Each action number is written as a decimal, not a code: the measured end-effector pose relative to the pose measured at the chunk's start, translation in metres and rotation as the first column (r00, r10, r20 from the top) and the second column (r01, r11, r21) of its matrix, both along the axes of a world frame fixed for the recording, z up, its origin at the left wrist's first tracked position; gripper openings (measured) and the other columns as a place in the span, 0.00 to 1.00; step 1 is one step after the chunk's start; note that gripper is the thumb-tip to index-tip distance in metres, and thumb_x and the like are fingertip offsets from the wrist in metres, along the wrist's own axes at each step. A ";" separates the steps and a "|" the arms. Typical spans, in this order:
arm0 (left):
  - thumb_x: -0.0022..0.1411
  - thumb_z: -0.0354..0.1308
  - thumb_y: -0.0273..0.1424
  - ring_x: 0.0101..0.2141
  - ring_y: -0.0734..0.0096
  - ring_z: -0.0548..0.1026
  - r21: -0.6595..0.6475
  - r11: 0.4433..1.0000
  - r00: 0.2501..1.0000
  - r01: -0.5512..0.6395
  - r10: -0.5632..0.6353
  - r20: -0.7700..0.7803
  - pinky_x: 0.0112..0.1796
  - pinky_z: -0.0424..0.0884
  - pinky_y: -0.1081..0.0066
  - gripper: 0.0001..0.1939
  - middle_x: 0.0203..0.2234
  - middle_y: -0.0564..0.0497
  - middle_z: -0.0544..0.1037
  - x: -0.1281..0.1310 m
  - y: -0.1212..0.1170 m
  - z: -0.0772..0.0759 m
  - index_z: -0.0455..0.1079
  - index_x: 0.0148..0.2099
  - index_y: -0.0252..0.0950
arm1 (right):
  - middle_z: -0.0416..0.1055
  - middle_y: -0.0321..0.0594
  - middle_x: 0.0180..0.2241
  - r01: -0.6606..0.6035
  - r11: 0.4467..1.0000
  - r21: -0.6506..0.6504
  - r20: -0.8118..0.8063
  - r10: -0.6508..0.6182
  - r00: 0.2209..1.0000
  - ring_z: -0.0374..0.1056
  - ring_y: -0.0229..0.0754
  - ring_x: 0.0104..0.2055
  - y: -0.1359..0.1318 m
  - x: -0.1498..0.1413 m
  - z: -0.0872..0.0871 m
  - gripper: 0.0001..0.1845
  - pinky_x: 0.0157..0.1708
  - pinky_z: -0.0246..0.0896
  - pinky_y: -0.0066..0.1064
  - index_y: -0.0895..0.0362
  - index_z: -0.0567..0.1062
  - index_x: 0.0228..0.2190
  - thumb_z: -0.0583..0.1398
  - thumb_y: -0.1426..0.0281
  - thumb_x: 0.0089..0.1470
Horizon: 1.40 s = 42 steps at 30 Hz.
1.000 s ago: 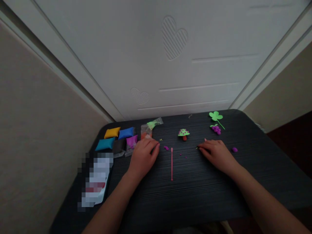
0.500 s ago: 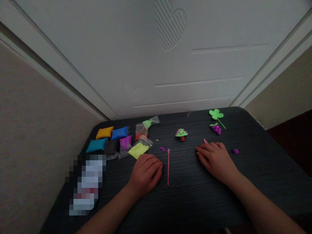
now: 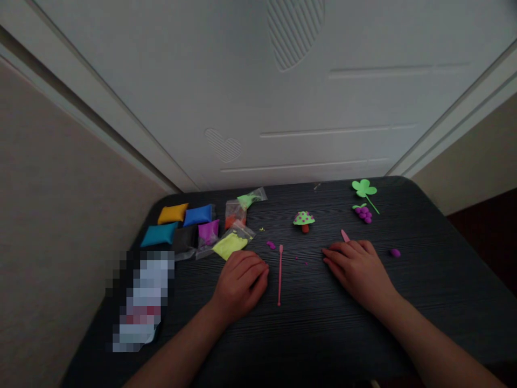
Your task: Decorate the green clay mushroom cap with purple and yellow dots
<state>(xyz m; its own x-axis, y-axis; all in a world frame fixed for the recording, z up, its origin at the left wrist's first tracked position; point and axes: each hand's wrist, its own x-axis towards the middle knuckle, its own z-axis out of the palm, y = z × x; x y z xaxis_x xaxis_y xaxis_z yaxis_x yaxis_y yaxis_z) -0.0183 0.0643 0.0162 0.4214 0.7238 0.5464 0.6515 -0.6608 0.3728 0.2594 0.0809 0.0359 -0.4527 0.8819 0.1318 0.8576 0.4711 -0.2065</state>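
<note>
My left hand [image 3: 241, 283] rests palm down on the dark table, loosely bent, thumb a little apart from the fingers, with nothing visible in it. It lies just in front of a bag of yellow clay [image 3: 231, 245]. To its right is a thin pink modelling tool [image 3: 280, 275]. My right hand [image 3: 357, 269] lies palm down with fingers stretched out, partly covering a second pink tool [image 3: 344, 235]. Beyond and between the hands stands a clay mushroom [image 3: 304, 219] with a green, purple-dotted cap and red-brown stem. A purple clay lump [image 3: 395, 253] sits right of my right hand.
Several clay packets, including a blue one [image 3: 197, 215] and a teal one [image 3: 160, 235], lie at the left. A blurred-out item [image 3: 145, 302] is nearer. At back right are a green clay clover [image 3: 364, 188] and purple clay grapes [image 3: 364, 214]. A white door panel [image 3: 242, 81] rises behind.
The view has shifted slightly. Both hands stay resting in about the same places; the small tip seen at my right fingertips before no longer shows. The objects keep their places.
</note>
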 end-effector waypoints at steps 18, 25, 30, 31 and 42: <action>0.52 0.56 0.22 0.35 0.68 0.71 -0.029 0.999 0.999 -0.022 0.023 0.048 0.40 0.69 0.62 0.09 0.31 0.49 0.75 0.000 0.001 -0.001 0.68 0.37 0.36 | 0.74 0.38 0.33 0.115 0.960 -0.254 -0.505 -0.234 0.831 0.68 0.43 0.36 0.012 0.004 0.004 0.07 0.42 0.59 0.41 0.52 0.72 0.32 0.55 0.66 0.52; 0.51 0.56 0.21 0.34 0.70 0.71 -0.028 1.000 0.998 -0.010 0.012 0.061 0.41 0.69 0.64 0.10 0.30 0.49 0.75 0.001 0.002 0.003 0.68 0.36 0.36 | 0.74 0.40 0.32 0.003 0.863 -0.505 -0.756 -0.444 0.482 0.71 0.40 0.34 0.013 0.008 0.005 0.10 0.33 0.65 0.32 0.55 0.67 0.29 0.59 0.62 0.47; 0.51 0.56 0.21 0.34 0.70 0.71 -0.036 0.999 0.998 0.000 0.003 0.069 0.41 0.69 0.63 0.09 0.31 0.49 0.75 0.001 0.003 0.004 0.69 0.36 0.36 | 0.75 0.37 0.33 -0.091 0.799 -0.595 -0.789 -0.559 0.255 0.71 0.37 0.34 0.016 0.014 0.005 0.11 0.37 0.65 0.33 0.52 0.70 0.36 0.61 0.67 0.47; 0.51 0.56 0.21 0.34 0.70 0.71 -0.039 0.999 0.998 0.001 0.001 0.069 0.41 0.69 0.63 0.09 0.30 0.49 0.75 0.001 0.004 0.004 0.69 0.36 0.36 | 0.74 0.37 0.33 -0.112 0.786 -0.608 -0.786 -0.576 0.225 0.70 0.37 0.33 0.015 0.014 0.005 0.12 0.38 0.65 0.33 0.51 0.70 0.37 0.61 0.68 0.47; 0.51 0.56 0.20 0.34 0.70 0.70 -0.041 0.999 0.997 0.001 0.003 0.082 0.40 0.69 0.64 0.09 0.30 0.49 0.74 0.002 0.004 0.004 0.69 0.36 0.35 | 0.65 0.33 0.23 -0.347 0.729 -0.591 -0.773 -0.634 -0.014 0.61 0.33 0.26 0.014 0.016 0.010 0.02 0.30 0.60 0.30 0.51 0.72 0.29 0.59 0.68 0.49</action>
<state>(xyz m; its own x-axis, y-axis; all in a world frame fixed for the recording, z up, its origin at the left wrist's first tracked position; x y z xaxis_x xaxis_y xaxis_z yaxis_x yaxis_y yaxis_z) -0.0164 0.0681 0.0199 0.3758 0.7465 0.5491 0.6183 -0.6433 0.4515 0.2751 0.0950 0.0457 -0.1762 0.9636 -0.2010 -0.3694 -0.2540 -0.8939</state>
